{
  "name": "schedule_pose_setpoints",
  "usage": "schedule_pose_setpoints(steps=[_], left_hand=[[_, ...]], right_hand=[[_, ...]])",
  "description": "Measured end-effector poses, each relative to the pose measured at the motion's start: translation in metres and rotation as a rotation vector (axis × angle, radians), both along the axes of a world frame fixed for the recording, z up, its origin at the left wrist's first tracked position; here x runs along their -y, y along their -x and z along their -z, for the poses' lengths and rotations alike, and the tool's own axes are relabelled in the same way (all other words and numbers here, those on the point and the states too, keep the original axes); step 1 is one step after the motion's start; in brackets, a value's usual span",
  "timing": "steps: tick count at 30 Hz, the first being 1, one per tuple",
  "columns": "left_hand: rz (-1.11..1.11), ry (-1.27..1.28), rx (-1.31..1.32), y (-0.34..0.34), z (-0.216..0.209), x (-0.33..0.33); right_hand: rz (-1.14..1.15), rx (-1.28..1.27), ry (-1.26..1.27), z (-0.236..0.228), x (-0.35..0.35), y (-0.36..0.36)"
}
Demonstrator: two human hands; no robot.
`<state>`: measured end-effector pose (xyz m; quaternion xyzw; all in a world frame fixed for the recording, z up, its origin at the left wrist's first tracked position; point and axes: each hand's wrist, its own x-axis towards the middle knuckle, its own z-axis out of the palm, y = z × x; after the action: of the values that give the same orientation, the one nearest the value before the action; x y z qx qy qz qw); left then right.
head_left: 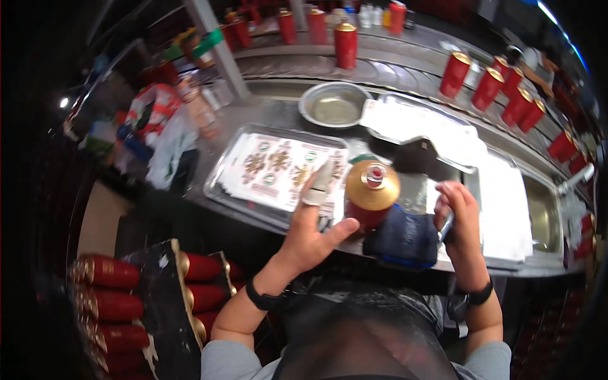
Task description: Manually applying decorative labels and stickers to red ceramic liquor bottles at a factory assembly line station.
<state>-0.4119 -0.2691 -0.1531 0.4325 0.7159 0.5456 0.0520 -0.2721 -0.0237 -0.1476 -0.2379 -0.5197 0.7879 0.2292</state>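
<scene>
A red bottle with a gold shoulder [372,190] stands at the front of the steel counter. My left hand [307,237] is beside it, thumb apart from the fingers and close to the bottle's side; whether it touches cannot be told. Pale covers wrap some of its fingertips. My right hand [461,218] is curled to the right of the bottle, around a narrow greyish thing that its fingers mostly hide. Between the bottle and that hand lies a dark blue folded cloth [402,237]. A metal tray [218,190] of printed label sheets [272,161] sits left of the bottle.
Behind are a metal bowl of liquid [334,107], a black object [416,156] and white sheets [506,202]. Red bottles [455,75] stand along a conveyor [399,73]. A metal post [218,50] rises at back left. More bottles [113,272] lie stacked at lower left.
</scene>
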Motion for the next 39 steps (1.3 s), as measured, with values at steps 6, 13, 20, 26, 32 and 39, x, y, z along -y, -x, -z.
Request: schedule_pose_setpoints(steps=[6, 13, 20, 26, 32, 39], left_hand=[[0.100, 0.002, 0.009, 0.009, 0.011, -0.031], [0.093, -0.003, 0.020, 0.017, 0.020, -0.049], [-0.088, -0.246, -0.115, 0.007, 0.033, -0.064], [-0.183, -0.226, -0.148, 0.004, 0.046, -0.064], [-0.116, -0.047, -0.279, 0.004, 0.033, -0.068], [-0.044, -0.101, 0.197, 0.023, 0.031, -0.070]], right_hand=[[-0.166, -0.135, 0.088, -0.013, 0.003, 0.003], [0.091, -0.245, -0.655, -0.017, 0.030, 0.028], [-0.223, -0.486, -1.298, -0.019, 0.045, 0.023], [-0.148, -0.446, -1.391, -0.031, 0.045, 0.033], [-0.123, -0.445, -1.303, -0.025, 0.037, 0.025], [-0.317, 0.026, -0.596, -0.028, 0.018, -0.008]])
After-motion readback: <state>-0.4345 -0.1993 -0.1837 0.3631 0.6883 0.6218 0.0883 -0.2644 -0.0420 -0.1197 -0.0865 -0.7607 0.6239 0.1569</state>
